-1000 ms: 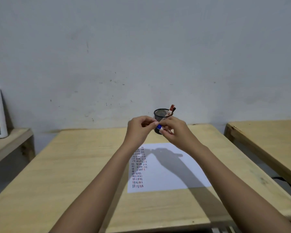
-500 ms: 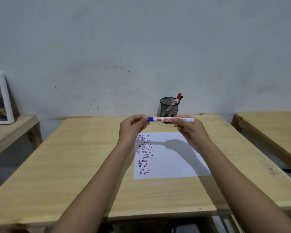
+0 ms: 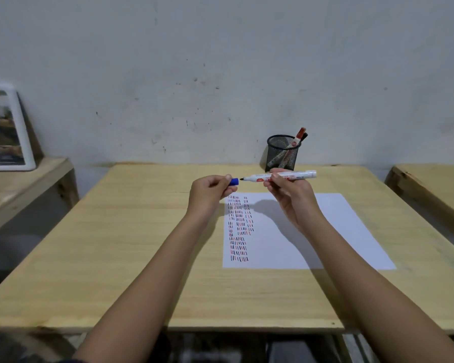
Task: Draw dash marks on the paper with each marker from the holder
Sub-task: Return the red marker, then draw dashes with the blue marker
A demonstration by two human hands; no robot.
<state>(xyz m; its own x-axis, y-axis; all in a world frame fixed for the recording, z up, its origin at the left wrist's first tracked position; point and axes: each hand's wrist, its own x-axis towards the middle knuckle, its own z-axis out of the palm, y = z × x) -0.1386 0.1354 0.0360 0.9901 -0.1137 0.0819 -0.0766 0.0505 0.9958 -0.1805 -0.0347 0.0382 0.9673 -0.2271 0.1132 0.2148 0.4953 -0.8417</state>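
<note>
My right hand (image 3: 290, 191) holds a white marker (image 3: 299, 175) level above the paper, its bare dark tip pointing left. My left hand (image 3: 211, 189) pinches the marker's blue cap (image 3: 234, 181), a small gap from the tip. The white paper (image 3: 338, 231) lies on the wooden table (image 3: 142, 231) and carries columns of red and dark dash marks (image 3: 238, 227) along its left side. A black mesh holder (image 3: 282, 153) stands at the table's far edge by the wall with two markers (image 3: 299, 136) leaning in it.
A white-framed picture (image 3: 5, 132) leans on the wall on a lower wooden table at the left. Another wooden table (image 3: 435, 187) stands at the right, separated by a gap.
The marker was brought away from the holder and turned level. My left hand has pulled the blue cap off to the left, baring the tip.
</note>
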